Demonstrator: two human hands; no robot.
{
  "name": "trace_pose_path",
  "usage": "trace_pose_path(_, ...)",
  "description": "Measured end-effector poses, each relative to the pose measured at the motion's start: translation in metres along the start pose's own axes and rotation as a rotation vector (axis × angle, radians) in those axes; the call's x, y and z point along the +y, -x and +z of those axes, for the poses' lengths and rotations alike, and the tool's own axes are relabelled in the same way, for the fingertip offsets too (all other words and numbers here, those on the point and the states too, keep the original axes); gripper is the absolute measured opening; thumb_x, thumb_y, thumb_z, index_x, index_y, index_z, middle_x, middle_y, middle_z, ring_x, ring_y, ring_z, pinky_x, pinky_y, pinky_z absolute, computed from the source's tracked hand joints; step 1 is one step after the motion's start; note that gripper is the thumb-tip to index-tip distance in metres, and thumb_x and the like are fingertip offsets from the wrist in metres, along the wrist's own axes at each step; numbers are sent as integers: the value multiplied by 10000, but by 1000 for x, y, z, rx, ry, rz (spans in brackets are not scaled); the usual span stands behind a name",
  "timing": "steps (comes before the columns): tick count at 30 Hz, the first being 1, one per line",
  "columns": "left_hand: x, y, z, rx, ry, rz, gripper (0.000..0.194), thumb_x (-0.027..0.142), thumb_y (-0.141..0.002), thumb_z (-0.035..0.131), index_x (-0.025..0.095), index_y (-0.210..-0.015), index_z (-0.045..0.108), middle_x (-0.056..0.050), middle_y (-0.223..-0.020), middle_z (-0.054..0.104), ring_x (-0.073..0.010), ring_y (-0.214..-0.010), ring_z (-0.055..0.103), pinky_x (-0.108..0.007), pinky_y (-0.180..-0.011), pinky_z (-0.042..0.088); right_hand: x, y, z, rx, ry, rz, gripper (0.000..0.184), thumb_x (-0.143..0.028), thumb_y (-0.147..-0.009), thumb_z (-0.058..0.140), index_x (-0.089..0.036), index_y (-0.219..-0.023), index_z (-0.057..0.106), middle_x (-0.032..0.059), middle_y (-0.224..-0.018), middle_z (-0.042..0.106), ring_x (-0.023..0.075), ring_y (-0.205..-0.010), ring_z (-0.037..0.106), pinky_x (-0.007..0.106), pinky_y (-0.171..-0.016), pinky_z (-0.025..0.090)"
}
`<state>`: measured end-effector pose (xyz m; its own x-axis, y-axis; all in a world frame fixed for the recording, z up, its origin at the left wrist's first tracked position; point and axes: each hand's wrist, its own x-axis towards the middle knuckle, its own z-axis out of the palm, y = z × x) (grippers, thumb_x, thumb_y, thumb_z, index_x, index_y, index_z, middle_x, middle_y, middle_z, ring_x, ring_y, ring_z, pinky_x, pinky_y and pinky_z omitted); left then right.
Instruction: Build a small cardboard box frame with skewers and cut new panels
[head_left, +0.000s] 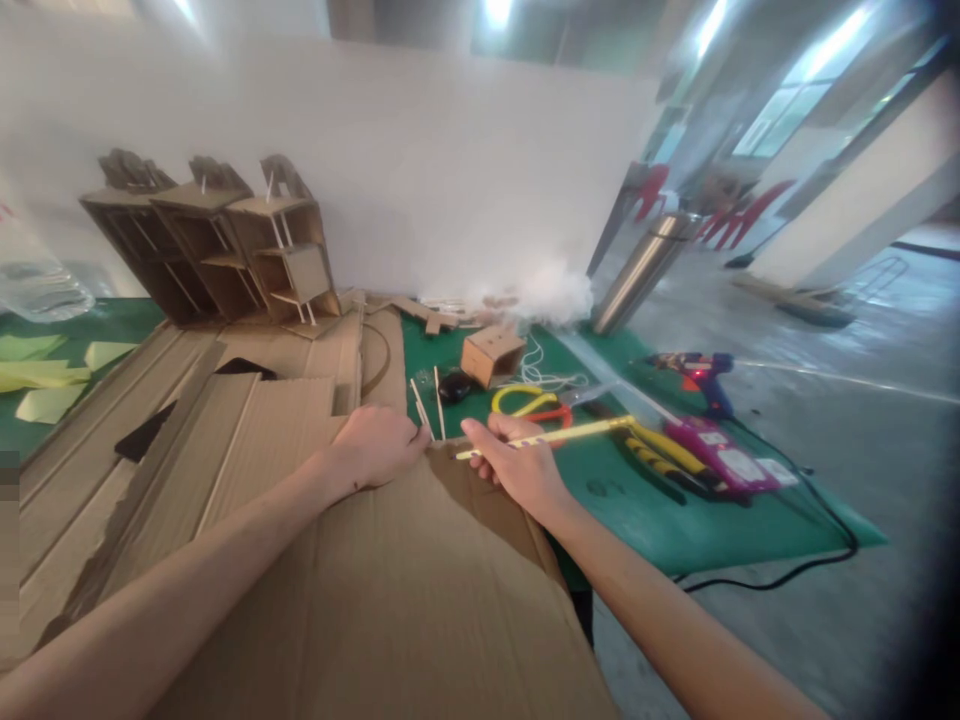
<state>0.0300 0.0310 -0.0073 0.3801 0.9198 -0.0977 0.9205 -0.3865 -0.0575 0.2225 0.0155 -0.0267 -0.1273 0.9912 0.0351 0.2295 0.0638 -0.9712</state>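
Observation:
A large brown cardboard sheet (420,600) lies in front of me. At its far edge, my left hand (379,445) rests on the cardboard with its fingers curled at the edge, partly hidden. My right hand (521,465) is closed around a yellow patterned pencil (577,432), whose dark tip points left, close to the sheet's far edge. Just beyond my hands lie thin white sticks (439,403) and a small dark round object (454,387). Yellow-and-orange-handled scissors (532,405) are behind my right hand.
Yellow-black pliers (667,455), a magenta box (727,457) and a hot glue gun (694,375) with a cable are on the right. A small cardboard box (491,355), white string and a steel flask (645,270) stand farther back. Cardboard shelves (217,255) stand back left.

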Motion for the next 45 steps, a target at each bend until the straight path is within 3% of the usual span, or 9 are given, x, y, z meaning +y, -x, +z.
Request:
trace_pose_path(33, 2, 0, -4, -19, -10, -15, 648, 419, -983, 210, 155, -809, 776, -155, -878, 757, -303, -840, 711, -391, -714, 513, 0, 2, -1, -29, 26, -59, 417, -409, -843, 534, -226, -512, 357, -48, -415, 459, 93, -380, 470, 190, -382, 322)
trace_pose_path(37, 2, 0, -4, -19, -11, -13, 657, 419, -985, 202, 149, -806, 773, -164, -876, 755, -308, -841, 709, -392, -703, 514, 0, 3, -1, -83, 9, -57, 424, -399, -815, 570, -217, -481, 382, -47, -388, 448, 88, -368, 455, 189, -381, 332)
trace_pose_path(45, 1, 0, -4, -29, -2, -12, 673, 429, -987, 189, 146, -792, 768, -156, -872, 755, -301, -825, 711, -392, -708, 518, -1, 2, -4, 18, -114, -52, 446, -448, -753, 658, -200, -449, 446, -39, -345, 475, 84, -313, 444, 178, -329, 326)
